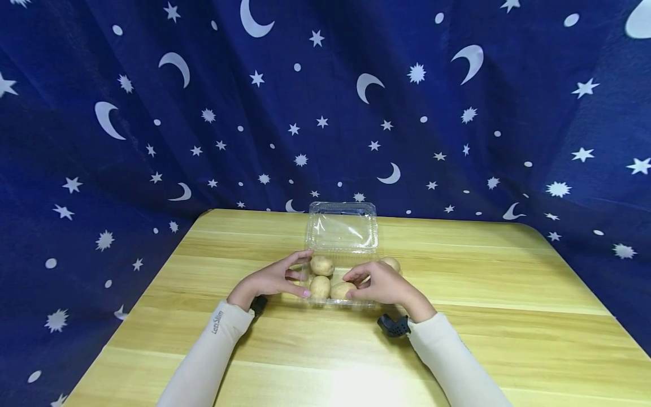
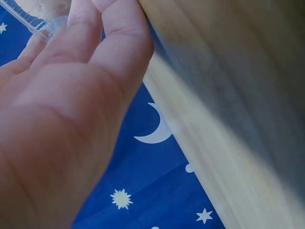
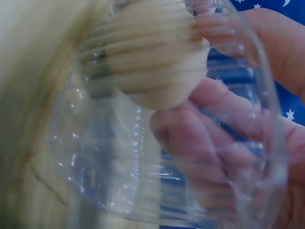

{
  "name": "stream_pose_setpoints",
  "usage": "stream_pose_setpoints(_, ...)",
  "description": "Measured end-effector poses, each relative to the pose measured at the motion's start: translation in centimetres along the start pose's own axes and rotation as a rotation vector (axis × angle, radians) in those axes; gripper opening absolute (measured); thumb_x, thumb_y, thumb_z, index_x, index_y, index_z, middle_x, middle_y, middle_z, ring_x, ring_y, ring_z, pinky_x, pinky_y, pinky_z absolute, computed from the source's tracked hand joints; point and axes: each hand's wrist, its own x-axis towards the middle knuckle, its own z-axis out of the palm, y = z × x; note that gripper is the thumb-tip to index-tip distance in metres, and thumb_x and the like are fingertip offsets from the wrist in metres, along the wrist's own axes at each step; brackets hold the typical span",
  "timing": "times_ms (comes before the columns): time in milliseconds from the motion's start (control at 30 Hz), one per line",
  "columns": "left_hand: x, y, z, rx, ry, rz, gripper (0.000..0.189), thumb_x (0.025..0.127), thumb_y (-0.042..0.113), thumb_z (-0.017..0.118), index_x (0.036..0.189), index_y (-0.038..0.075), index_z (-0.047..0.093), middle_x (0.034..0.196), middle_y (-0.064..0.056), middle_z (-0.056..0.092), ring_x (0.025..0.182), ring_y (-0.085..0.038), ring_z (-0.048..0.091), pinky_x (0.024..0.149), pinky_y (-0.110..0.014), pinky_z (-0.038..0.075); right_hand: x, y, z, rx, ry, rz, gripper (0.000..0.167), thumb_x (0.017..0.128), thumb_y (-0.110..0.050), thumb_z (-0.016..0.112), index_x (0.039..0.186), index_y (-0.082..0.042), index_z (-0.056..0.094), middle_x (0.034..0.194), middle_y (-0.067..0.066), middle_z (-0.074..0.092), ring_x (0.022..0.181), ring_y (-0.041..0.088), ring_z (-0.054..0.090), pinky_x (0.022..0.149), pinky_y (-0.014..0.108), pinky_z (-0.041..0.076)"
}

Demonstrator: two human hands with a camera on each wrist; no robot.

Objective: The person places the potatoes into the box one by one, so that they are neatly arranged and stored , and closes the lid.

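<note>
A dark blue curtain [image 1: 335, 113] with pale moons and stars hangs well beyond the fingers of the left hand [image 1: 272, 278] and the right hand [image 1: 383, 284]. Under both spreads the wooden tabletop [image 1: 305, 350]. The forearms reach forward and inward from the near edge in a pale left sleeve [image 1: 205, 350] and a matching right sleeve [image 1: 455, 359], so the hands face each other.

Between the two sets of fingers sits a clear plastic container [image 1: 351, 258], its lid [image 1: 343, 227] raised beyond the fingertips. The left hand lies at the container's left end with its fingers parted and gently bent, index toward the far corner and thumb toward the near one, touching the plastic. The right hand arches in over the opposite side, wrist low and fingers bent downward; thumb and fingers close around the near-right potato [image 1: 343, 290], inside the container.

Just right of the left thumb is the near-left potato [image 1: 320, 287]; the far-left potato [image 1: 322, 265] lies near the left index finger. Past the right knuckles, partly hidden, is the outer potato [image 1: 390, 263], to the right of the container. Behind the fingers, at the wrists, show a black left mount [image 1: 259, 305] and a black right mount [image 1: 394, 326].
</note>
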Motion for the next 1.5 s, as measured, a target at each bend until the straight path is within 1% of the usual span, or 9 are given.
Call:
stream_pose_setpoints(333, 0.1, 0.1, 0.1, 0.015, 0.001, 0.002, 0.103, 0.095, 0.015, 0.086, 0.173, 0.01, 0.019, 0.175, -0.024, 0.024, 0.146, -0.045, 0.05, 0.114, -0.056, 0.049, 0.0, 0.3, -0.3, 0.024, 0.005, -0.02, 0.032, 0.089, -0.004, 0.087, 0.115, 0.011, 0.075, 0.107, 0.017, 0.079, 0.095, 0.021, 0.075, 0.084, 0.028, 0.063)
stream_pose_setpoints(567, 0.1, 0.2, 0.0, 0.014, -0.001, 0.003, 0.103, 0.095, 0.013, 0.085, 0.173, 0.01, 0.019, 0.175, -0.024, 0.024, 0.147, -0.046, 0.049, 0.114, -0.057, 0.049, -0.1, 0.4, -0.4, 0.036, 0.024, -0.033, 0.031, 0.09, -0.002, 0.085, 0.115, 0.012, 0.074, 0.108, 0.019, 0.079, 0.097, 0.026, 0.077, 0.084, 0.029, 0.064)
stream_pose_setpoints(700, 0.1, 0.1, 0.0, 0.014, -0.002, 0.002, 0.103, 0.095, 0.013, 0.085, 0.173, 0.01, 0.019, 0.175, -0.024, 0.024, 0.147, -0.046, 0.049, 0.114, -0.057, 0.049, -0.2, 0.5, -0.5, 0.056, 0.039, -0.017, 0.032, 0.091, -0.002, 0.083, 0.119, 0.012, 0.074, 0.11, 0.02, 0.078, 0.1, 0.029, 0.076, 0.087, 0.03, 0.064)
stream_pose_setpoints(800, 0.0, 0.2, 0.0, 0.008, -0.002, -0.001, 0.103, 0.095, 0.013, 0.085, 0.173, 0.009, 0.018, 0.175, -0.025, 0.023, 0.147, -0.046, 0.048, 0.114, -0.058, 0.048, -0.3, 0.5, -0.7, 0.086, 0.049, -0.007, 0.033, 0.092, -0.002, 0.082, 0.121, 0.011, 0.073, 0.111, 0.021, 0.078, 0.102, 0.028, 0.075, 0.09, 0.032, 0.063)
stream_pose_setpoints(933, 0.0, 0.2, 0.0, 0.002, 0.0, -0.003, 0.103, 0.095, 0.013, 0.085, 0.173, 0.009, 0.018, 0.175, -0.025, 0.024, 0.148, -0.046, 0.048, 0.115, -0.058, 0.048, -0.4, 0.6, -0.8, 0.145, 0.058, -0.022, 0.03, 0.096, -0.001, 0.078, 0.122, 0.013, 0.072, 0.111, 0.025, 0.077, 0.102, 0.023, 0.074, 0.092, 0.034, 0.063)
stream_pose_setpoints(1133, -0.1, 0.1, 0.0, -0.002, 0.0, 0.001, 0.103, 0.095, 0.012, 0.085, 0.173, 0.009, 0.018, 0.175, -0.025, 0.024, 0.148, -0.047, 0.047, 0.115, -0.058, 0.048, -0.5, 0.9, -1.2, 0.233, 0.09, -0.032, 0.027, 0.099, 0.001, 0.072, 0.123, 0.014, 0.071, 0.116, 0.033, 0.073, 0.101, 0.015, 0.072, 0.092, 0.029, 0.06)
stream_pose_setpoints(1267, 0.0, 0.1, 0.0, 0.0, 0.0, 0.002, 0.103, 0.095, 0.013, 0.085, 0.173, 0.009, 0.018, 0.175, -0.024, 0.024, 0.148, -0.047, 0.047, 0.114, -0.058, 0.048, -0.7, 0.8, -1.5, 0.269, 0.126, -0.04, 0.026, 0.099, 0.003, 0.071, 0.123, 0.013, 0.071, 0.119, 0.036, 0.071, 0.102, 0.013, 0.071, 0.093, 0.027, 0.059)
stream_pose_setpoints(1400, 0.0, 0.0, 0.0, 0.006, 0.0, 0.0, 0.103, 0.095, 0.013, 0.085, 0.173, 0.009, 0.019, 0.175, -0.024, 0.024, 0.148, -0.046, 0.048, 0.114, -0.058, 0.048, -0.8, 0.9, -1.8, 0.303, 0.14, -0.051, 0.027, 0.099, 0.004, 0.071, 0.123, 0.015, 0.07, 0.12, 0.038, 0.07, 0.101, 0.01, 0.072, 0.092, 0.027, 0.059)
stream_pose_setpoints(1500, 0.0, 0.1, 0.0, 0.006, 0.0, 0.001, 0.103, 0.095, 0.013, 0.085, 0.173, 0.009, 0.019, 0.175, -0.024, 0.025, 0.147, -0.046, 0.048, 0.114, -0.058, 0.048, -0.9, 1.0, -2.1, 0.321, 0.14, -0.05, 0.029, 0.098, 0.005, 0.072, 0.124, 0.016, 0.069, 0.121, 0.038, 0.07, 0.102, 0.013, 0.072, 0.092, 0.027, 0.06)
